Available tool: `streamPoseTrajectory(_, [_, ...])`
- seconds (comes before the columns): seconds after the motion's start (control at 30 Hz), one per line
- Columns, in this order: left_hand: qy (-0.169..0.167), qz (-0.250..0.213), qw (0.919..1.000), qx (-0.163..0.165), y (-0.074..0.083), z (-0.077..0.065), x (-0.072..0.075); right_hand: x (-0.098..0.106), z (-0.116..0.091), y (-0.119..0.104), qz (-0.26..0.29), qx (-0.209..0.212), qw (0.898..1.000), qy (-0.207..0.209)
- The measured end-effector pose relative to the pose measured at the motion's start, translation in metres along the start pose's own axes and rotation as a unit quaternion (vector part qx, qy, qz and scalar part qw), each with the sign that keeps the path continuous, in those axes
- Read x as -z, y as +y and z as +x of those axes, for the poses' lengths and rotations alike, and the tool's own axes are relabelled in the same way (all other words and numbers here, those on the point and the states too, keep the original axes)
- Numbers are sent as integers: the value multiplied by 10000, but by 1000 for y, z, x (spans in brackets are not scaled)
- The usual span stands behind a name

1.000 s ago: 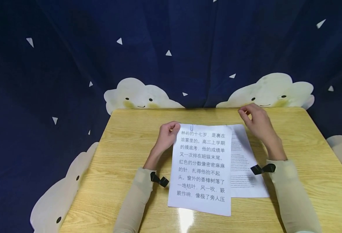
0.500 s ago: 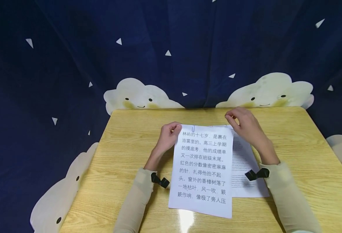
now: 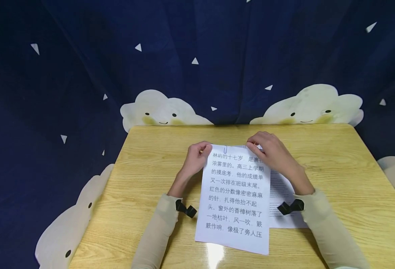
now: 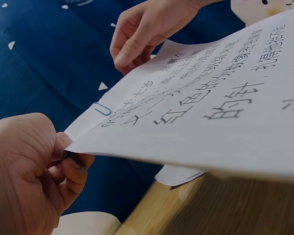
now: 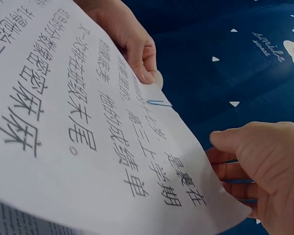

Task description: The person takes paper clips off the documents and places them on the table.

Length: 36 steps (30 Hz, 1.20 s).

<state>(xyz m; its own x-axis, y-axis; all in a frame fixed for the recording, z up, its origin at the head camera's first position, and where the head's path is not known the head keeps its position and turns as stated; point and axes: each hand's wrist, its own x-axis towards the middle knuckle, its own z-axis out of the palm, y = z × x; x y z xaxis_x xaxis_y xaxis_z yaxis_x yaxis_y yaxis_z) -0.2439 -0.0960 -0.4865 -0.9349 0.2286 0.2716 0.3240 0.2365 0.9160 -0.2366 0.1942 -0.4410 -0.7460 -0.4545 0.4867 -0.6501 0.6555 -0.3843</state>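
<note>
My left hand (image 3: 196, 157) pinches the top left corner of a white sheet of paper (image 3: 234, 205) printed with large Chinese characters. A blue paper clip (image 4: 103, 108) sits on the sheet's top edge, close to that corner. At the top right corner, my right hand (image 5: 269, 171) has its fingers partly behind the edge, while its thumb stands off the paper. Under the held sheet, a second paper (image 3: 283, 198) with small English print lies on the table, mostly covered. Thin clip wire (image 3: 244, 146) shows at the top edge beside my right fingertips.
The wooden table (image 3: 143, 179) carries the papers near its middle. A dark blue curtain (image 3: 184, 30) with white triangles and cloud faces hangs behind it. Black straps (image 3: 185, 208) with small blocks are on both wrists.
My right hand has come left and down from beyond the papers to the held sheet's top right edge. My left hand has shifted slightly right with the sheet.
</note>
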Motion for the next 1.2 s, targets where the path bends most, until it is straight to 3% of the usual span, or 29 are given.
streamPoseTrajectory(0.3, [-93,-74,9999,-19,3,-1,0,-8,-1,-9,-121,382,9992,-82])
streamPoseTrajectory(1.2, [-374,-274,9988,140,15,-5,-12,-22,0,-20,-6,488,9988,-10])
